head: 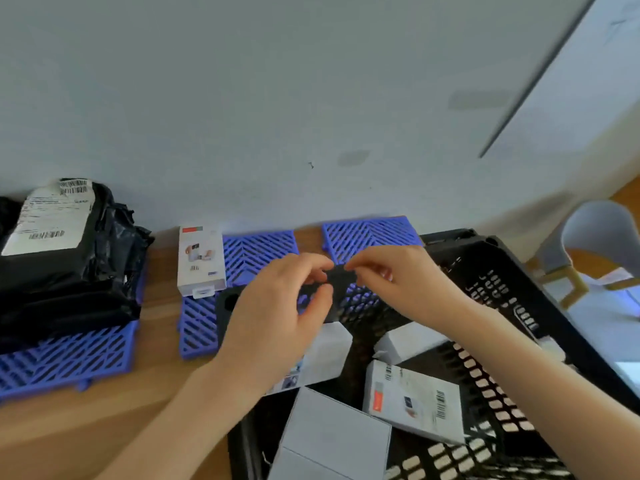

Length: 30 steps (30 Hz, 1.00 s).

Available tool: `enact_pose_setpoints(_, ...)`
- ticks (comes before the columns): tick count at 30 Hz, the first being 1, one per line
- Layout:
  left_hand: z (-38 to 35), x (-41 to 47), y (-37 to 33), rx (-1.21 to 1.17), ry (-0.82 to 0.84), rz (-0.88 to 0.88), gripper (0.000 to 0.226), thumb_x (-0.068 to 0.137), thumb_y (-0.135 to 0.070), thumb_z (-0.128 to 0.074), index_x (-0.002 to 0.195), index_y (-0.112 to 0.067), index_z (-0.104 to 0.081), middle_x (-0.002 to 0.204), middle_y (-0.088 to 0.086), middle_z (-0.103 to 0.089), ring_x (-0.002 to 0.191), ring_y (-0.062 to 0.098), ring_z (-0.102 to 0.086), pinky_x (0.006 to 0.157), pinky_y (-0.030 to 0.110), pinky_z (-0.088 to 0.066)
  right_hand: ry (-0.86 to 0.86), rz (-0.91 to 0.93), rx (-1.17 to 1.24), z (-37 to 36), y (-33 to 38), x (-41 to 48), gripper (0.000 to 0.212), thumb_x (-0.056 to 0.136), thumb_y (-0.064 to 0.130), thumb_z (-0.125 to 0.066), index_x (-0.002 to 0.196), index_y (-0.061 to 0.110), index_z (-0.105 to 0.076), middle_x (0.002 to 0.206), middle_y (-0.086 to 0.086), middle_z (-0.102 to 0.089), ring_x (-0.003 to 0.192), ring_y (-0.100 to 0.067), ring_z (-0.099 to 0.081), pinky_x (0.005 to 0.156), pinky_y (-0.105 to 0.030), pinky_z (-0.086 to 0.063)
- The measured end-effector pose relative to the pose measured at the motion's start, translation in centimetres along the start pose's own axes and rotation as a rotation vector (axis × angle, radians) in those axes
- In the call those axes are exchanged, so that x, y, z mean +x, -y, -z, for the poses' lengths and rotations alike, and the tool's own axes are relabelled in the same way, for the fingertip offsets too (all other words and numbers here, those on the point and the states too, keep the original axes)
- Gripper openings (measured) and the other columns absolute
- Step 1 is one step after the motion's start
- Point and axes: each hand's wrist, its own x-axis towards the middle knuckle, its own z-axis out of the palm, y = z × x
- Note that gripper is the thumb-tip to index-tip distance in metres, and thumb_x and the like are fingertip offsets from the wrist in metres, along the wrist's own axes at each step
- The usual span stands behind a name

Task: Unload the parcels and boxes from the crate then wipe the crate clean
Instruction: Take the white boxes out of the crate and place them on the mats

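A black perforated crate (491, 292) sits on the right part of the wooden table (86, 431). Several white boxes lie inside it, among them one with a barcode label (415, 400) and a plain one (332, 438) nearest me. My left hand (277, 313) and my right hand (398, 282) meet above the crate's far side. Each pinches a black edge (341, 277) between thumb and fingers; it looks like the crate's far rim. Black bagged parcels (62, 258) with a white shipping label are stacked at the far left. One white box (201, 261) rests outside the crate.
Blue plastic grid mats (69, 355) lie on the table under the parcels and behind the crate (370, 233). A white wall stands right behind the table. A pale chair (602, 237) is off the table's right side.
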Motion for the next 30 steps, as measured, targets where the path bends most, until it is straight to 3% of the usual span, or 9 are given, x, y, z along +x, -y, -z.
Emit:
enact_pose_setpoints(2,-2.8,-1.2,-1.0,0.081,0.141,-0.001,0.027,0.091,-0.029,-0.063,0.118,-0.029,-0.062,0.104,-0.014,-0.063,0.101,0.004,-0.057,0.087,0.026,-0.048,0.055,-0.062,-0.049,-0.1,-2.6,-2.1,0.019,0.092,0.021,-0.056,0.098,0.028,-0.072,0.083,0.016,-0.068,0.077,0.001,-0.061,0.073,-0.010,-0.045)
enact_pose_setpoints(5,-6.8,-2.9,-1.8,0.174,0.321,-0.010,0.031,0.093,-0.038,-0.056,0.124,-0.035,-0.054,0.110,-0.017,-0.058,0.106,0.004,-0.052,0.088,0.026,-0.047,0.179,-0.139,-0.142,-1.0,-6.5,-4.9,0.018,0.095,0.027,-0.054,0.101,0.026,-0.071,0.090,0.010,-0.069,0.082,-0.007,-0.061,0.079,-0.027,-0.050)
enact_pose_setpoints(9,-12.7,-4.4,-1.6,0.348,0.542,-0.011,0.038,0.093,-0.045,-0.054,0.129,-0.038,-0.043,0.116,-0.009,-0.056,0.110,0.013,-0.053,0.086,0.035,-0.050,0.360,-0.249,-0.352,-2.2,-11.4,-8.3,0.024,0.095,0.034,-0.049,0.112,0.029,-0.065,0.105,0.007,-0.067,0.093,-0.012,-0.060,0.077,-0.028,-0.048)
enact_pose_setpoints(12,-17.4,-5.5,-0.6,0.437,0.702,0.077,0.052,0.091,-0.046,-0.054,0.139,-0.034,-0.037,0.124,-0.003,-0.054,0.115,0.021,-0.052,0.088,0.040,-0.050,0.486,-0.351,-0.326,-3.5,-14.3,-10.6,0.039,0.094,0.037,-0.053,0.132,0.027,-0.052,0.128,0.000,-0.058,0.114,-0.020,-0.055,0.093,-0.036,-0.049)
enact_pose_setpoints(15,-21.3,-7.2,0.9,0.449,0.814,0.216,0.065,0.091,-0.049,-0.055,0.148,-0.030,-0.030,0.135,0.002,-0.048,0.120,0.025,-0.050,0.094,0.040,-0.049,0.612,-0.407,-0.281,-4.9,-16.3,-12.5,0.061,0.090,0.038,-0.062,0.144,0.026,-0.037,0.143,-0.005,-0.043,0.125,-0.026,-0.048,0.100,-0.040,-0.045)
enact_pose_setpoints(18,-24.1,-8.7,2.0,0.523,0.823,0.242,0.074,0.089,-0.053,-0.053,0.152,-0.030,-0.022,0.145,0.006,-0.037,0.125,0.029,-0.045,0.098,0.041,-0.045,0.718,-0.494,-0.252,-5.4,-17.6,-13.1,0.087,0.082,0.038,-0.072,0.151,0.029,-0.021,0.151,-0.008,-0.028,0.134,-0.033,-0.038,0.105,-0.046,-0.040)
enact_pose_setpoints(22,-26.3,-10.1,2.7,0.574,0.777,0.306,0.083,0.088,-0.059,-0.054,0.154,-0.035,-0.010,0.158,0.013,-0.016,0.133,0.031,-0.039,0.106,0.043,-0.039,0.802,-0.512,-0.352,-6.3,-18.0,-13.2,0.102,0.077,0.035,-0.078,0.152,0.036,-0.009,0.154,-0.009,-0.020,0.139,-0.040,-0.026,0.106,-0.064,-0.033)
enact_pose_setpoints(25,-27.4,-11.0,3.1,0.562,0.762,0.331,0.091,0.086,-0.063,-0.055,0.154,-0.037,-0.001,0.161,0.012,-0.003,0.138,0.029,-0.036,0.112,0.044,-0.035,0.853,-0.526,-0.389,-7.3,-17.7,-12.9,0.106,0.077,0.034,-0.079,0.152,0.039,-0.004,0.158,-0.008,-0.014,0.142,-0.043,-0.019,0.103,-0.074,-0.024)
enact_pose_setpoints(30,-28.5,-11.9,3.8,0.546,0.697,0.331,0.092,0.086,-0.061,-0.058,0.152,-0.042,0.003,0.159,0.012,0.002,0.135,0.026,-0.039,0.110,0.041,-0.035,0.901,-0.548,-0.382,-8.1,-17.8,-12.7,0.103,0.079,0.030,-0.077,0.152,0.040,-0.006,0.161,-0.009,-0.005,0.145,-0.043,-0.003,0.103,-0.077,-0.014)
